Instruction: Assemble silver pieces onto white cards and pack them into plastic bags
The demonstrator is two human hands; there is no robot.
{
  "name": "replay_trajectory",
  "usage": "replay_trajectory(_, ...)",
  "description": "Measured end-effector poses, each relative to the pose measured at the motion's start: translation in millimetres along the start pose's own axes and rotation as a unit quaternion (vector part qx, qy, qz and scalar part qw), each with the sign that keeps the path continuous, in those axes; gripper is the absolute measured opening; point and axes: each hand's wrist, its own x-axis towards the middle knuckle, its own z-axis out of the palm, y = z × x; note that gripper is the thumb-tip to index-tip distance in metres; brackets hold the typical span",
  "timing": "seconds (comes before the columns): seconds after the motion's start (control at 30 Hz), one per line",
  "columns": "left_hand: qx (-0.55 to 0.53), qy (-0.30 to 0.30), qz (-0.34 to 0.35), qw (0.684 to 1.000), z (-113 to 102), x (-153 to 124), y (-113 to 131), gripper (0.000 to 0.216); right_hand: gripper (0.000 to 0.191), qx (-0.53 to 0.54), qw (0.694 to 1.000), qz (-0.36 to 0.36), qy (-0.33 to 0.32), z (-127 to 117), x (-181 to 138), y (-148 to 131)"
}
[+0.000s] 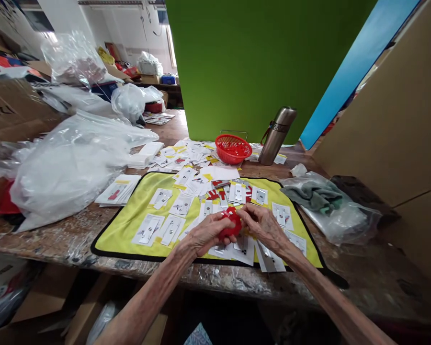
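A: Hands doing what?
B: Left hand (pixel 208 233) & right hand (pixel 262 225) gripping red plastic piece (pixel 232 223) over yellow mat (pixel 129 220).
A: How far?
B: Some cards (pixel 170 230) lying spread on mat, big pile (pixel 187 160) sitting farther along tabletop (pixel 39 242).

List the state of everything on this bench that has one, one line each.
Left hand, gripping the red plastic piece
Right hand, fingers on the same piece
Red plastic piece, held between both hands
Yellow mat, lying flat
White cards, scattered, some overlapping
Red mesh basket, upright
Steel vacuum flask, standing, lid on
Clear plastic bag, crumpled
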Motion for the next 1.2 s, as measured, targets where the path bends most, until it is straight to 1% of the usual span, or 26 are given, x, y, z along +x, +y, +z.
replay_trajectory(0.1, -0.014, 0.003, 0.007, 1.000, 1.5, 2.3, -2.5, 0.034, 0.029, 0.000, 1.000, 0.002, -0.004, 4.0, -0.5, -2.4)
replay_trajectory(0.17, -0.022, 0.016, 0.018, 0.999, 2.3, 2.8, -4.2, 0.036, 0.029, 0.002, 1.000, 0.007, 0.004, 3.1, -0.4, -3.7)
replay_trajectory(0.27, -0.031, 0.033, 0.028, 0.999, 2.4, 0.9, -3.8, 0.030, 0.031, 0.007, 0.999, 0.027, 0.035, -5.9, 0.7, 0.4)
replay_trajectory(0.37, -0.032, 0.058, 0.027, 0.997, -0.2, -2.7, -1.6, 0.026, 0.035, 0.006, 0.996, 0.069, 0.057, -18.5, 0.6, 13.9)
replay_trajectory(0.43, -0.034, 0.077, 0.018, 0.996, -2.8, -4.7, -1.6, 0.026, 0.036, -0.020, 0.995, 0.084, 0.054, -23.1, -1.4, 24.5)
replay_trajectory(0.5, -0.035, 0.085, 0.013, 0.996, -4.6, -5.9, -3.1, 0.027, 0.033, -0.056, 0.994, 0.079, 0.046, -22.5, -5.0, 32.7)
replay_trajectory(0.63, -0.026, 0.074, 0.010, 0.997, -3.2, -7.6, -6.5, 0.024, 0.017, -0.153, 0.987, 0.054, 0.025, -12.6, -12.3, 36.2)
replay_trajectory(0.7, -0.021, 0.074, 0.006, 0.997, -1.3, -8.5, -6.8, 0.024, 0.017, -0.235, 0.971, 0.049, -0.003, -9.3, -14.5, 31.9)
replay_trajectory(0.77, -0.015, 0.075, 0.001, 0.997, -0.1, -9.2, -6.7, 0.025, 0.023, -0.326, 0.943, 0.057, -0.041, -8.6, -15.9, 25.3)
replay_trajectory(0.83, -0.011, 0.072, 0.002, 0.997, 0.4, -9.6, -6.8, 0.026, 0.026, -0.392, 0.914, 0.068, -0.073, -9.7, -17.2, 18.5)
replay_trajectory(0.9, -0.010, 0.066, 0.005, 0.998, 0.4, -9.8, -7.1, 0.027, 0.026, -0.427, 0.896, 0.073, -0.093, -11.2, -18.9, 13.5)
replay_trajectory(0.97, -0.010, 0.061, 0.009, 0.998, 0.5, -9.8, -7.0, 0.027, 0.028, -0.437, 0.891, 0.070, -0.104, -12.9, -20.6, 11.6)
replay_trajectory(1.03, -0.008, 0.057, 0.009, 0.998, 1.0, -9.5, -6.5, 0.028, 0.031, -0.421, 0.901, 0.064, -0.088, -14.8, -20.7, 12.2)
replay_trajectory(1.07, -0.004, 0.055, 0.009, 0.998, 1.4, -9.1, -6.1, 0.027, 0.030, -0.394, 0.915, 0.059, -0.062, -15.7, -19.7, 12.8)
replay_trajectory(1.13, 0.006, 0.044, 0.009, 0.999, 2.5, -7.9, -5.5, 0.027, 0.025, -0.287, 0.956, 0.052, -0.009, -16.5, -15.7, 12.6)
replay_trajectory(1.17, 0.011, 0.037, 0.012, 0.999, 3.3, -7.1, -5.5, 0.028, 0.023, -0.214, 0.976, 0.049, 0.002, -16.1, -13.0, 11.4)
replay_trajectory(1.2, 0.016, 0.028, 0.016, 0.999, 4.1, -6.4, -5.6, 0.028, 0.023, -0.138, 0.989, 0.045, -0.005, -15.0, -10.2, 9.6)
